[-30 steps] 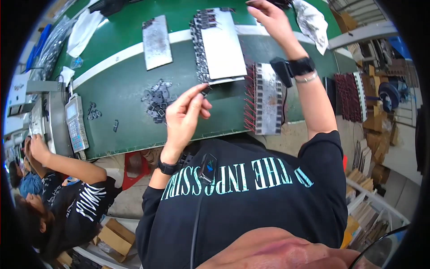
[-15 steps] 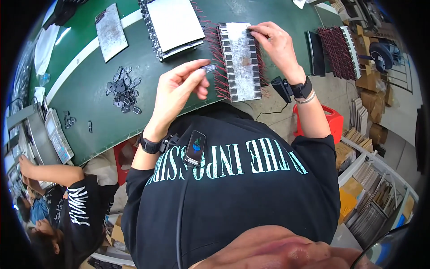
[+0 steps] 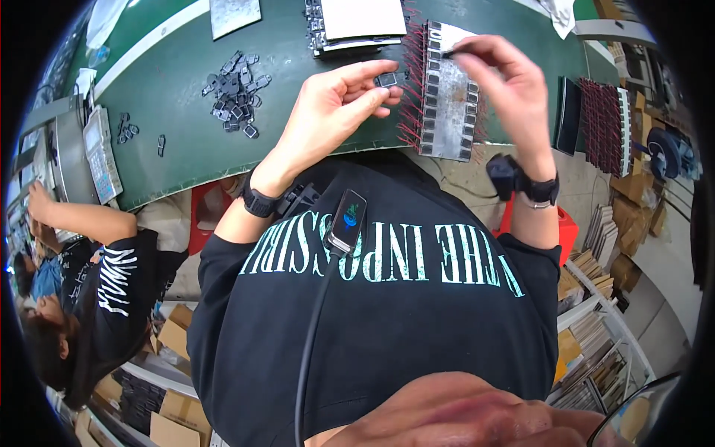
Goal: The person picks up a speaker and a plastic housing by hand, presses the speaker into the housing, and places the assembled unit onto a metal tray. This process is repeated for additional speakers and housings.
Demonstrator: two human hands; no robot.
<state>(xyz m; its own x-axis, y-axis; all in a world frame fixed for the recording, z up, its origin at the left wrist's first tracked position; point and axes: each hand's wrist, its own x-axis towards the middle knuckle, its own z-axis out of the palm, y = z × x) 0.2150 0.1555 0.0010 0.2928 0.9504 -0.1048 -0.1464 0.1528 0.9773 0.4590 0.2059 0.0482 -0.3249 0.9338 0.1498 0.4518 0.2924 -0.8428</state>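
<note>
My left hand [image 3: 331,112] pinches a small black plastic housing [image 3: 387,80] with a square window, just left of a worn metal plate [image 3: 451,88]. Rows of square black parts line both long edges of this plate, and thin red wires stick out beyond them. Over the plate's far half hovers my right hand [image 3: 508,86], slightly blurred. Its thumb and fingertips close on a small dark piece [image 3: 449,54], whose exact kind I cannot make out. The hand hides the far right corner of the plate.
A pile of black housings [image 3: 237,93] lies on the green table [image 3: 175,138]; a few more lie farther left. Behind stand a stack of white-topped plates [image 3: 363,18] and a bare metal plate [image 3: 234,16]. At right is another red-wired plate [image 3: 605,123]. A co-worker [image 3: 97,283] sits at left.
The whole view has shifted, so the table things appear farther right. My right hand has left the plate's right edge and moved inward with a dark piece. My left hand still holds the housing.
</note>
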